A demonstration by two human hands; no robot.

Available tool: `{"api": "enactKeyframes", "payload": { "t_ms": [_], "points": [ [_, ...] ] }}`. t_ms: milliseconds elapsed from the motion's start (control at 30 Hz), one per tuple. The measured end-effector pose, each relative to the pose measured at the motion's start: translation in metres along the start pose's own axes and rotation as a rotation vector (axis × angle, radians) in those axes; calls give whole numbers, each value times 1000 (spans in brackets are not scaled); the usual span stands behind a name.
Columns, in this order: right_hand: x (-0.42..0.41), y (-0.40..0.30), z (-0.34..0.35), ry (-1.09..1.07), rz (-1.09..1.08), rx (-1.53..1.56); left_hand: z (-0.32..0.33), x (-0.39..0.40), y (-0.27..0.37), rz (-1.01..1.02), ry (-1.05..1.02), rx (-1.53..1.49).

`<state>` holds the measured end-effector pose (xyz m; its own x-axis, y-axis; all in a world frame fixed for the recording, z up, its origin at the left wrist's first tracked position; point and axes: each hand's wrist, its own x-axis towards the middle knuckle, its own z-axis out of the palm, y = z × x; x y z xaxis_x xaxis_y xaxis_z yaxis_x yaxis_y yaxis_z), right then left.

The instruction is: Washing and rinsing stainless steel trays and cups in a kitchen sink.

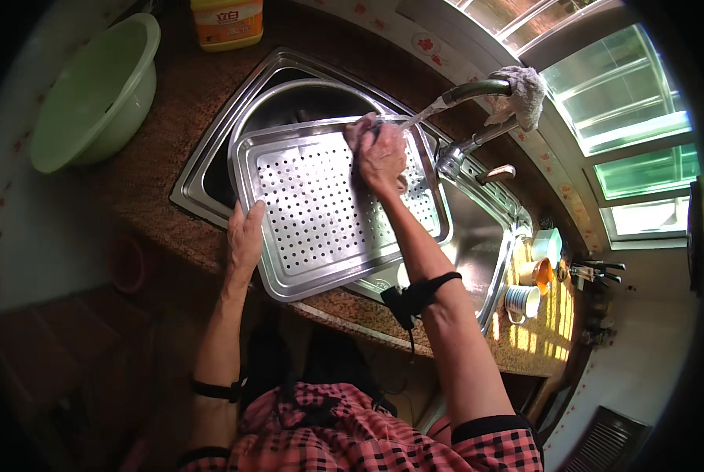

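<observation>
A perforated stainless steel tray (310, 206) is tilted over the double-bowl sink (201, 180). My left hand (247, 236) grips its left edge, thumb on top and the fingers hidden beneath. My right hand (381, 156) presses a wet cloth (358, 131) onto the tray's upper right part. Water (426, 113) runs from the faucet (476, 89) beside my right hand. Under the tray, a large round metal basin (305, 85) stands in the left bowl.
A pale green plastic basin (101, 100) and a yellow detergent jug (228, 23) stand on the counter at the upper left. Several cups, among them a striped mug (523, 301), are at the right. A grey rag (523, 97) hangs on the faucet.
</observation>
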<state>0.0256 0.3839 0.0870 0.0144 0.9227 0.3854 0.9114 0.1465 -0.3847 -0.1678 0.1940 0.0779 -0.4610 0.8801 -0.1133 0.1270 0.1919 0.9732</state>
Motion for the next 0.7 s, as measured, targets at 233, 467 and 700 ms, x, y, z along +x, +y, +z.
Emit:
{"api": "enactKeyframes", "payload": {
  "t_ms": [233, 467, 700],
  "points": [
    [-86, -114, -15, -215, -463, 345, 5, -8, 0, 4, 36, -19],
    [-28, 1, -38, -175, -156, 60, 3, -7, 4, 10, 82, 43],
    [45, 48, 17, 70, 310, 50, 5, 5, 10, -74, 16, 63]
  ]
}}
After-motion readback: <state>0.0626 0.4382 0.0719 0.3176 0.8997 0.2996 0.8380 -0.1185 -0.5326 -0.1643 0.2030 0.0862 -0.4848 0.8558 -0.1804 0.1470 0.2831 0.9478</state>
